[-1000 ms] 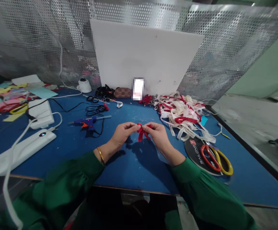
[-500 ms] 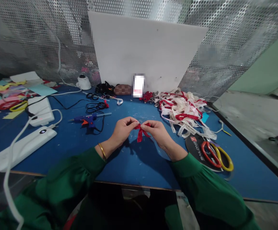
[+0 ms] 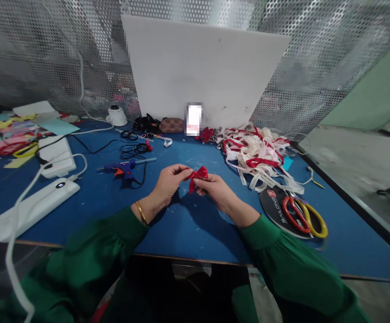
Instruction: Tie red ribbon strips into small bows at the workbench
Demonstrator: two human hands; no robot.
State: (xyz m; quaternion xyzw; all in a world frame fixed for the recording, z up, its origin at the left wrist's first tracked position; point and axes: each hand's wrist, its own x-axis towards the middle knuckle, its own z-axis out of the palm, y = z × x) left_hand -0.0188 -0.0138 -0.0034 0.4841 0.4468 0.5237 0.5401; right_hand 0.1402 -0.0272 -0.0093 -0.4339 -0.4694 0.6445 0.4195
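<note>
red bow [image 3: 201, 172] turned — tail nearward, loop far-right (axis slanted)

Lighting is moderate and cool, apparently from overhead though the source is out of frame, with a soft dark shadow on the blue bench [image 3: 195, 237] beneath the hands, bright reflections across the perforated silver sheet [image 3: 181, 11], and the space under the bench nearly black. The phone-shaped screen [image 3: 194, 117] is blown out to white and its border pixelated, as are patches of the backdrop. Wide-angle distortion stretches the sleeves and bench toward the frame edges, where detail softens; the red bow [image 3: 198, 177] is legible, its finer folds slightly soft.
</note>
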